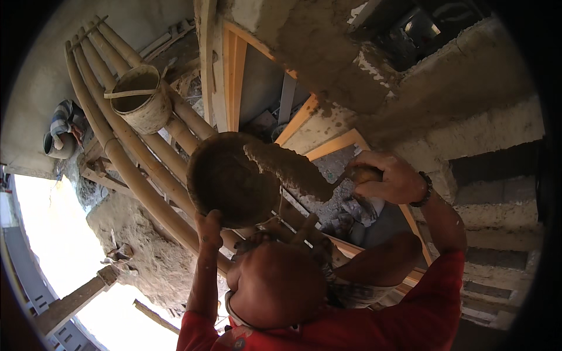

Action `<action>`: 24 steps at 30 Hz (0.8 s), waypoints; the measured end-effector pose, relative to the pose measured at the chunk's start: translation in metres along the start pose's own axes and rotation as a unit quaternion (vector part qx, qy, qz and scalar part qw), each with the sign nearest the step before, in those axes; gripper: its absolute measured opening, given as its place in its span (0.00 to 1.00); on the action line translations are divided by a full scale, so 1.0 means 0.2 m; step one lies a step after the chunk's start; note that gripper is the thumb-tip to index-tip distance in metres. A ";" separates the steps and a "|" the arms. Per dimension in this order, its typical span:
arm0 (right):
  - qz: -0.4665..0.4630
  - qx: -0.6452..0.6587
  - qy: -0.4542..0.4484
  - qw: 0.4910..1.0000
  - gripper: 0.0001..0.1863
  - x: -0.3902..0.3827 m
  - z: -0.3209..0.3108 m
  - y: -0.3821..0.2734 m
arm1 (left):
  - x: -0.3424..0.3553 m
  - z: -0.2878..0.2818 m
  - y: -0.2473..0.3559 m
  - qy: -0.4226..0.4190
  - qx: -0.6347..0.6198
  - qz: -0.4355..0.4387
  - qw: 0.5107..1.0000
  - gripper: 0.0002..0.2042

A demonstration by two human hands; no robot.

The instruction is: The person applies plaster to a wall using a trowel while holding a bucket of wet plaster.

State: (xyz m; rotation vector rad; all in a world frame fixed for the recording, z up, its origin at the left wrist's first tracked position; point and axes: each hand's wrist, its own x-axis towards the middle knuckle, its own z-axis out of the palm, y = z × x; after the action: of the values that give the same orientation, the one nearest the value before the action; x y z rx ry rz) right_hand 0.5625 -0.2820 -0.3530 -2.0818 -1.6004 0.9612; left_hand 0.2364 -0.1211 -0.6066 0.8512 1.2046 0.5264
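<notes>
My left hand (209, 229) is closed on the near left rim of a dark round bucket (196, 190), which is tilted so that its opening faces up toward me. A grey-brown smear of mortar coats the inside of the bucket. My right hand (391, 177) is wrapped round the handle of a trowel (338, 180). A long, thick load of wet mortar (287, 167) covers the trowel's blade, and its far left end overlaps the bucket's opening.
Bamboo poles (157, 169) form a walkway under the bucket. Farther back on them stands a pale bucket (153, 114) with a stick across its rim. Wooden frames (234, 76) surround an opening ahead. A partly plastered wall (328, 52) rises on the right, above block openings (494, 193).
</notes>
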 end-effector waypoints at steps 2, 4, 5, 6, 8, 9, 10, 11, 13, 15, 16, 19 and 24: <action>0.154 0.138 -0.030 0.978 0.21 -0.01 -0.03 0.08 | 0.00 0.00 0.00 0.006 -0.008 0.021 1.000 0.16; 0.176 0.075 0.074 0.979 0.20 -0.05 -0.08 0.35 | 0.02 0.03 -0.04 -0.002 -0.008 0.064 0.998 0.11; 0.159 -0.012 0.159 0.974 0.20 -0.09 -0.16 0.46 | 0.01 0.03 -0.05 -0.008 -0.011 0.043 0.999 0.13; 0.137 -0.095 0.240 0.956 0.21 -0.13 -0.21 0.54 | 0.01 0.02 -0.05 -0.012 -0.010 0.021 1.000 0.16; 0.174 -0.016 0.328 0.928 0.23 -0.21 -0.35 0.36 | 0.03 -0.01 -0.04 -0.011 0.006 -0.009 1.000 0.19; 0.186 -0.029 0.324 0.927 0.24 -0.23 -0.37 0.28 | 0.04 -0.03 -0.05 -0.014 0.030 -0.027 0.999 0.19; 0.196 -0.041 0.322 0.925 0.25 -0.23 -0.37 0.20 | 0.05 -0.04 -0.05 -0.017 0.055 -0.042 0.997 0.20; 0.204 -0.055 0.325 0.922 0.25 -0.22 -0.37 0.14 | 0.04 -0.04 -0.05 -0.004 0.040 -0.031 0.999 0.20; 0.153 -0.119 0.267 0.944 0.25 -0.20 -0.28 0.21 | 0.03 0.00 -0.07 0.013 0.011 -0.011 1.000 0.21; 0.023 -0.158 0.179 0.971 0.21 -0.12 -0.11 0.24 | 0.01 0.04 -0.06 0.023 -0.012 0.015 1.000 0.21; -0.018 -0.164 0.158 0.974 0.20 -0.06 0.01 0.28 | 0.00 0.07 -0.06 0.025 -0.025 0.025 0.999 0.21; -0.023 -0.277 0.075 0.958 0.17 0.21 0.34 0.23 | 0.00 0.08 -0.11 0.018 -0.004 0.075 0.997 0.21; -0.054 -0.410 0.024 0.910 0.13 0.56 0.82 0.38 | -0.03 0.15 -0.10 0.020 0.074 0.123 0.989 0.23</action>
State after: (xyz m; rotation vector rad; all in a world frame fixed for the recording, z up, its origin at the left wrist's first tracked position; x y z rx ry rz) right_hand 0.5186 -0.2213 -0.5511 -2.4265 -2.3300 0.1710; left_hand 0.2613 -0.1462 -0.6154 1.1299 1.1917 0.6622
